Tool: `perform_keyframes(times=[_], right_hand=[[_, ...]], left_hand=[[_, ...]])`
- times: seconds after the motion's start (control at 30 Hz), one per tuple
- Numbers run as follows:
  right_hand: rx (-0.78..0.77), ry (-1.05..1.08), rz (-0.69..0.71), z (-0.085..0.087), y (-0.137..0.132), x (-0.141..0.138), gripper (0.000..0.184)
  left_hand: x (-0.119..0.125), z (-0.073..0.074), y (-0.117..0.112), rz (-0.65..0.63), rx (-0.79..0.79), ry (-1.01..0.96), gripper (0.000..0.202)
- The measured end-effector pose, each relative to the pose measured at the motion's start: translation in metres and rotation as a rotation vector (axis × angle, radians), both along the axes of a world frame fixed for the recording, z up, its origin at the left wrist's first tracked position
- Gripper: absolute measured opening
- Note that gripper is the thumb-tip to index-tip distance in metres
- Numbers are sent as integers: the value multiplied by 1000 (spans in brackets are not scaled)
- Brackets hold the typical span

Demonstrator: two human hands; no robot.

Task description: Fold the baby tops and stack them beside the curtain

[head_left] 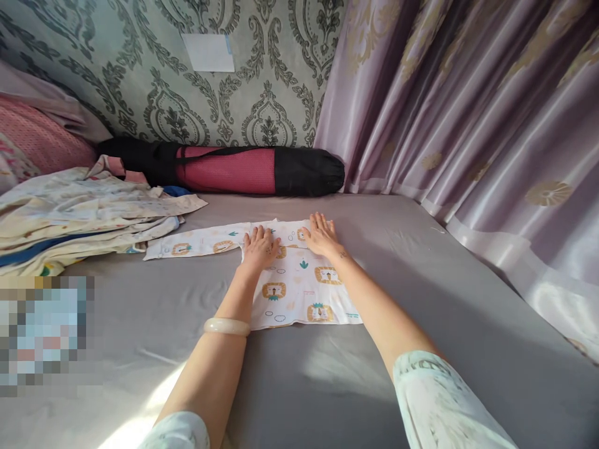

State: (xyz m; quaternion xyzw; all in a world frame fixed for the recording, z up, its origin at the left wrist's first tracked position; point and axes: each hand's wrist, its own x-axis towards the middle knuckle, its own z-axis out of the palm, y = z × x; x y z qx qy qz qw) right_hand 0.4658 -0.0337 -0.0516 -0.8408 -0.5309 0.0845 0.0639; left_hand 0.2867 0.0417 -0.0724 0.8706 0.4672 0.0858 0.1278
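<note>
A small white garment [299, 290] printed with lion faces lies flat on the grey bed sheet [421, 299], one sleeve stretched out to the left. My left hand [259, 246] rests flat on its upper left part, fingers spread, with a pale bangle on that wrist. My right hand [321, 234] lies flat on the upper edge of the garment, fingers stretched out. Neither hand holds anything.
A heap of light printed clothes [79, 218] lies at the left. A red and black rolled bag [234, 169] rests against the patterned wall. Pink curtains [468, 106] hang along the right side. A pink pillow [37, 140] sits at far left.
</note>
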Motion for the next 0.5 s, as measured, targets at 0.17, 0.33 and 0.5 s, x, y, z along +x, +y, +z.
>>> perform_keyframes(times=[0.17,0.33,0.5], right_hand=[[-19,66,83,-4,5,-26,69],[-20,39,67,-16,7,-27,65],[-42,34,64,-17,12,-23,65]], left_hand=[[-10,11,6,1,-48,18,48],[-22,19,9,-12,-119,13,46],[-31,29,13,-41,-138,-67,48]])
